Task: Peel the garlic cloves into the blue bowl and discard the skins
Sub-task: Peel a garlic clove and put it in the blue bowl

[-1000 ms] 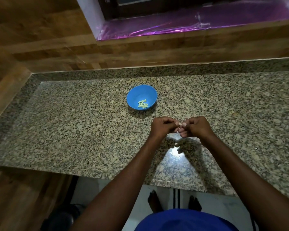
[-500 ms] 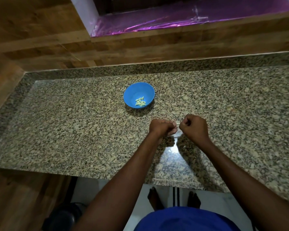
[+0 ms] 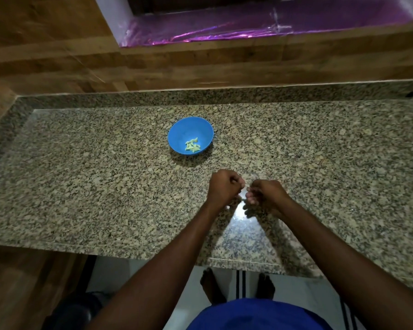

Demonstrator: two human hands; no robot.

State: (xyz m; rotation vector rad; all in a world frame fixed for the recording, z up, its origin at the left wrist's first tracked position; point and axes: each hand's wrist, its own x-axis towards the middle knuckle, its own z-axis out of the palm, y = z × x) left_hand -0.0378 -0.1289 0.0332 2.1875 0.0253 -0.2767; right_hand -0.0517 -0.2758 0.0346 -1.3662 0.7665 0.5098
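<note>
Hands close together above counter [image 3: 81, 186] — left hand [image 3: 223, 188] and right hand [image 3: 264, 195] fingers curled, held clove unseen; blue bowl [image 3: 177, 136] beyond.

Speckled granite counter, wood surround, purple sheet at the back.

Granite countertop [image 3: 81, 186] runs the width of the view with a raised granite lip along its far edge. Wood-grain wall panel [image 3: 57, 63] rises behind and at left. Glossy purple sheet [image 3: 248, 27] lies creased in the recess above. Pale floor [image 3: 191, 303] shows below the counter edge.
</note>
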